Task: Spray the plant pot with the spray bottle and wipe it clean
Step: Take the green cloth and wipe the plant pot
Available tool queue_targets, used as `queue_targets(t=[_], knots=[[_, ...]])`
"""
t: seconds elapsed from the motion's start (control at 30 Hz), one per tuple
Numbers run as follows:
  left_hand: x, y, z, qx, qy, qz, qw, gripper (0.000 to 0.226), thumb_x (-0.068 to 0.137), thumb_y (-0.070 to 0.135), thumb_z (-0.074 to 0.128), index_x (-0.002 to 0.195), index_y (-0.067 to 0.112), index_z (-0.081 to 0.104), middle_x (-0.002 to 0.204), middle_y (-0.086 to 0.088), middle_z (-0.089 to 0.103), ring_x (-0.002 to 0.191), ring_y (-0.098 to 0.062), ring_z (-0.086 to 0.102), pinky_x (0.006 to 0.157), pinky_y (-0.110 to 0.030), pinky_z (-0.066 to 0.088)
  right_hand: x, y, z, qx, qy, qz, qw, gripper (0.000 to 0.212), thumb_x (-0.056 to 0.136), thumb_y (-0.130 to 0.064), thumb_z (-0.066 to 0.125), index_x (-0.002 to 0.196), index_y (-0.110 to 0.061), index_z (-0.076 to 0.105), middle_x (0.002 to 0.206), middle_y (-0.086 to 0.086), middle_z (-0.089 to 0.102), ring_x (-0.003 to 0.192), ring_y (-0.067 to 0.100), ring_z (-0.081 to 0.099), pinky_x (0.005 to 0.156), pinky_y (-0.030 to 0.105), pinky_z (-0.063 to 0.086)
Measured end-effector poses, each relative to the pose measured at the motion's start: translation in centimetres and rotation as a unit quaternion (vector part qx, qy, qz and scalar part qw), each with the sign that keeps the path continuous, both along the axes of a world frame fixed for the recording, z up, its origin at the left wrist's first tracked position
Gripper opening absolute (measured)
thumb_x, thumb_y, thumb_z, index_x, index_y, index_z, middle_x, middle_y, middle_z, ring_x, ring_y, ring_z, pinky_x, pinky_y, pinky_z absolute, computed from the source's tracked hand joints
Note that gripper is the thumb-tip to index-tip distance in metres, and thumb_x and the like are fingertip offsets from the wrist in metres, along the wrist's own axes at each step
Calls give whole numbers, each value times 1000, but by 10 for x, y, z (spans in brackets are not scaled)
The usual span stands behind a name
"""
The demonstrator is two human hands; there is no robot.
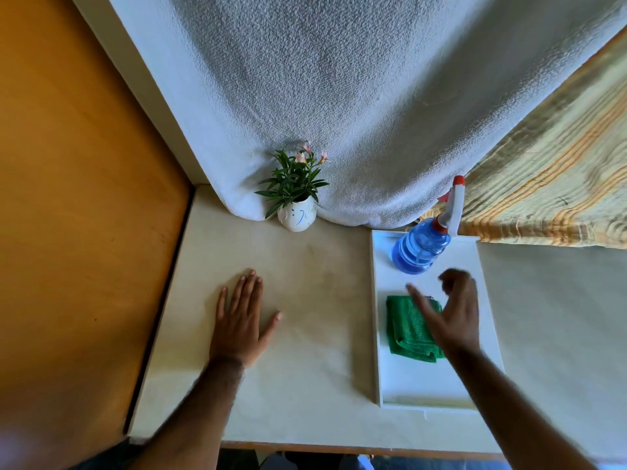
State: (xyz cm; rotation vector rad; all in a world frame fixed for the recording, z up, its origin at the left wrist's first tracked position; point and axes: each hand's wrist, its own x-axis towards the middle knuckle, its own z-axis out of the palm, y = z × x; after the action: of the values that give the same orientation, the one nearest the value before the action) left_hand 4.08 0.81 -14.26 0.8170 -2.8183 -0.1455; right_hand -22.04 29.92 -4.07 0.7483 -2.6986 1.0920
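A small white plant pot (pixel 297 217) with blue pen marks holds a green plant with pink flowers (pixel 296 178) at the back of the table. A blue spray bottle (pixel 420 247) with a white and red trigger head stands at the far end of a white tray (pixel 431 391). A folded green cloth (pixel 409 330) lies in the tray. My left hand (pixel 241 322) rests flat on the table, fingers spread. My right hand (pixel 449 310) hovers open above the cloth, just short of the bottle, holding nothing.
A white textured blanket (pixel 339 96) hangs behind the pot. A striped yellow cloth (pixel 556 184) hangs at the right. An orange wooden panel (pixel 74 198) borders the table (pixel 305 283) on the left. The table's front edge runs along the bottom.
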Motion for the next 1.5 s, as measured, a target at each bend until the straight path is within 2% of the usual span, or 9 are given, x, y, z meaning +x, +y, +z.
queue_targets(t=[0.13,0.23,0.47,0.63,0.73,0.87,1.1,1.23,1.5], knots=[[1,2,4,-4,-5,1,1000,82,98,61,43,159,8,38,169,-12,36,155,-27,38,124,-60,33,26,39,-34,190,58,190,962,84,82,-78,60,125,-7,57,126,10,56,119,31,55,104,41,47],[-1,3,6,-4,2,2,1000,81,97,60,45,158,7,40,168,-12,38,154,-27,39,124,-60,33,31,51,-47,265,72,246,929,100,84,-75,64,152,-5,43,159,15,40,150,31,33,123,47,31],[-1,3,7,-6,-2,-1,1000,82,97,61,45,159,7,39,169,-13,38,155,-28,39,125,-59,32,34,49,-48,287,64,250,922,88,80,-12,84,154,0,38,162,20,34,152,34,29,125,43,19],[-1,3,6,1,2,-2,1000,82,97,60,46,159,7,40,168,-13,38,154,-28,40,125,-60,32,41,34,-35,246,26,186,951,82,68,30,69,144,5,52,151,23,49,139,42,48,113,54,40],[0,2,5,2,-5,-2,1000,82,98,61,45,160,8,38,169,-12,36,155,-27,38,125,-59,32,46,19,-18,215,2,145,966,82,64,31,66,140,3,57,146,22,56,133,42,55,109,51,42],[-1,2,5,15,-19,2,1000,82,97,62,43,161,9,36,171,-10,33,157,-26,35,126,-59,31,55,-37,11,145,86,280,945,51,93,3,40,141,2,57,149,20,54,139,36,49,113,49,43],[0,2,3,4,5,0,1000,83,96,60,52,158,6,41,167,-13,39,154,-29,40,123,-60,36,46,-166,19,128,241,425,863,40,99,2,60,139,4,59,145,26,56,137,41,52,113,54,44],[-1,1,4,1,-1,1,1000,84,97,61,53,160,8,36,170,-12,35,157,-29,35,124,-59,35,30,-206,16,147,292,430,841,41,100,0,43,136,5,61,142,27,58,135,42,53,114,52,42],[-1,1,7,11,-11,2,1000,86,98,63,49,162,9,32,172,-11,31,159,-28,30,124,-60,34,10,-228,3,162,317,436,826,37,99,3,55,136,5,61,143,27,58,136,42,52,112,54,45]])
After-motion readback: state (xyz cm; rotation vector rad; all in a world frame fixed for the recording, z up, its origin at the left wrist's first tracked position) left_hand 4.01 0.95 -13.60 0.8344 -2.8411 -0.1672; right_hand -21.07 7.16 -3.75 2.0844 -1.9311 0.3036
